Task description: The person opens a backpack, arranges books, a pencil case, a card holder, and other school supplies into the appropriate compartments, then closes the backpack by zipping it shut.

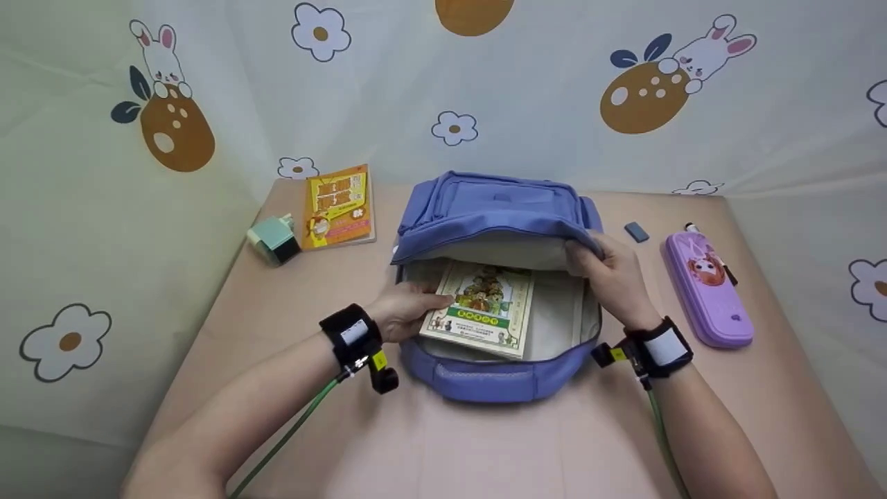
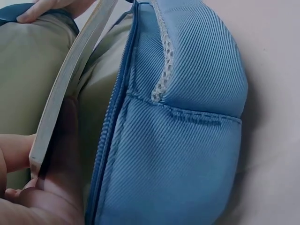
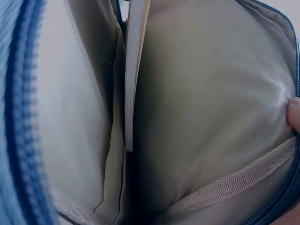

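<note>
A blue backpack lies on the table with its main compartment unzipped. At its mouth, my left hand pinches the left edge of a book with a cartoon cover, thumb on top and fingers beneath. In the left wrist view the thumb and fingers close round the edge of the book. My right hand grips the right side of the raised front flap. The right wrist view shows the book on edge between the pale lining walls, with a right fingertip at the zipped rim.
At the back left lie an orange-yellow book and a mint-green box-like object. On the right are a small dark blue block and a purple pencil case, with a pen partly showing behind it. A patterned curtain backs the table.
</note>
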The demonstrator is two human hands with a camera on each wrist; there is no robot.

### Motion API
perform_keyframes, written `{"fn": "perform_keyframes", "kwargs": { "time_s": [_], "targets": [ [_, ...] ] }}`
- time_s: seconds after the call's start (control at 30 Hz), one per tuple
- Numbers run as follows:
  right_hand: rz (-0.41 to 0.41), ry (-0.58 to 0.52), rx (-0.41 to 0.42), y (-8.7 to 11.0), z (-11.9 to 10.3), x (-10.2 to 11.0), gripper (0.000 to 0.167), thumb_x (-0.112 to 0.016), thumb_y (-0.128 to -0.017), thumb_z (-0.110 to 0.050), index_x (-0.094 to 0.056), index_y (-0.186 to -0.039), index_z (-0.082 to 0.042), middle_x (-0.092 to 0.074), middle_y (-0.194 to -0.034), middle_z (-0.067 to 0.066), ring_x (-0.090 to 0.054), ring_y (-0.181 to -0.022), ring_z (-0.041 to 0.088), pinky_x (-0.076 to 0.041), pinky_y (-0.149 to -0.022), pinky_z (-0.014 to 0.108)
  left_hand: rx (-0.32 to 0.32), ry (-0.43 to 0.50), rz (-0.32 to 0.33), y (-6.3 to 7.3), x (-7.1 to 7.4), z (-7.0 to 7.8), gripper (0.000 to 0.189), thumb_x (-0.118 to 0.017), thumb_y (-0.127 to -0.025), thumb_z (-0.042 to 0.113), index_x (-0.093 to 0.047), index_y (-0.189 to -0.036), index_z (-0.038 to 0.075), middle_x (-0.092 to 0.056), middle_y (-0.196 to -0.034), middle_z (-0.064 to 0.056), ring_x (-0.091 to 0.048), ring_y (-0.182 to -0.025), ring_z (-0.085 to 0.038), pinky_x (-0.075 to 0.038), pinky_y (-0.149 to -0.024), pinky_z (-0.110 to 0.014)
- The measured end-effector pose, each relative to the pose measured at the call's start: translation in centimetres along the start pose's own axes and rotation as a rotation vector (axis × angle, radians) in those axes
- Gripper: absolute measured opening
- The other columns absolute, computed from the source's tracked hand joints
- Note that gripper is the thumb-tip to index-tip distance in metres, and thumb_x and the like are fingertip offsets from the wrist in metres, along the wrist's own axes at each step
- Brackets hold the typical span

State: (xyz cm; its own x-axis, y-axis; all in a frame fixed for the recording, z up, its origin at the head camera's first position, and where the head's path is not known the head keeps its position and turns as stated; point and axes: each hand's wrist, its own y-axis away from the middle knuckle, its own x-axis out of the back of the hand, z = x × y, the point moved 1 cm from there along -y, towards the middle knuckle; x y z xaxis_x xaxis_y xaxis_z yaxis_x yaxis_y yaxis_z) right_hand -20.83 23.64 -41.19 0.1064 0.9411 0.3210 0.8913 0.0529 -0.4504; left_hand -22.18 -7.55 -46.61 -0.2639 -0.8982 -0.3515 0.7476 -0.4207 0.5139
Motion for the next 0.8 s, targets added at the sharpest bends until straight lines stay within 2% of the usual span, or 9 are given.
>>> {"fn": "perform_keyframes", "kwargs": {
  "time_s": [0.17,0.3,0.43,0.57,0.67,0.8],
  "targets": [
    [0.005,0.027,-0.006,0.07,-0.15,-0.05,0.013,-0.064,-0.100,-0.004,-0.068,-0.090,0.002,-0.056,-0.076,0.006,-0.051,-0.067,0.013,-0.042,-0.059,0.023,-0.046,0.044,0.024,-0.79,-0.10,0.05,0.062,-0.056,-0.102,0.000,-0.025,-0.155,-0.004,-0.057,-0.135,-0.024,-0.069,-0.099,-0.025,-0.057,-0.090,-0.034],
    [0.005,0.025,-0.016,0.05,-0.20,-0.09,0.013,-0.065,-0.099,-0.005,-0.069,-0.090,0.002,-0.057,-0.076,0.006,-0.052,-0.067,0.012,-0.043,-0.059,0.022,-0.065,0.087,0.034,-1.09,0.06,0.04,0.059,-0.058,-0.102,0.000,-0.031,-0.154,-0.004,-0.057,-0.136,-0.025,-0.070,-0.100,-0.025,-0.057,-0.091,-0.036],
    [0.007,0.018,-0.020,0.04,-0.21,-0.08,0.013,-0.065,-0.099,-0.004,-0.070,-0.090,0.003,-0.059,-0.076,0.008,-0.053,-0.066,0.013,-0.044,-0.058,0.022,-0.051,0.121,0.019,-0.70,0.13,0.29,0.050,-0.055,-0.098,-0.009,-0.039,-0.145,-0.013,-0.058,-0.134,-0.029,-0.069,-0.104,-0.029,-0.055,-0.094,-0.036],
    [0.002,0.000,-0.019,0.03,-0.19,-0.03,0.014,-0.065,-0.099,-0.004,-0.069,-0.089,0.003,-0.060,-0.075,0.011,-0.054,-0.065,0.015,-0.045,-0.058,0.022,-0.035,0.130,0.005,-0.32,0.15,0.45,0.046,-0.048,-0.095,-0.015,-0.041,-0.140,-0.019,-0.054,-0.136,-0.032,-0.065,-0.114,-0.034,-0.054,-0.097,-0.034],
    [-0.009,-0.024,-0.019,0.01,-0.09,-0.02,0.014,-0.065,-0.099,-0.004,-0.069,-0.089,0.004,-0.060,-0.075,0.013,-0.055,-0.066,0.017,-0.046,-0.059,0.023,-0.026,0.131,0.006,-0.32,0.08,0.32,0.045,-0.047,-0.099,-0.013,-0.038,-0.143,-0.016,-0.052,-0.138,-0.033,-0.062,-0.121,-0.038,-0.054,-0.096,-0.035],
    [-0.018,-0.028,-0.022,0.08,0.08,-0.03,0.014,-0.065,-0.100,-0.005,-0.069,-0.090,0.003,-0.062,-0.077,0.013,-0.057,-0.068,0.017,-0.048,-0.061,0.023,0.012,0.114,0.030,-0.36,-0.06,0.14,0.047,-0.049,-0.102,-0.008,-0.036,-0.147,-0.010,-0.057,-0.134,-0.032,-0.064,-0.118,-0.040,-0.057,-0.092,-0.039]
  ]
}}
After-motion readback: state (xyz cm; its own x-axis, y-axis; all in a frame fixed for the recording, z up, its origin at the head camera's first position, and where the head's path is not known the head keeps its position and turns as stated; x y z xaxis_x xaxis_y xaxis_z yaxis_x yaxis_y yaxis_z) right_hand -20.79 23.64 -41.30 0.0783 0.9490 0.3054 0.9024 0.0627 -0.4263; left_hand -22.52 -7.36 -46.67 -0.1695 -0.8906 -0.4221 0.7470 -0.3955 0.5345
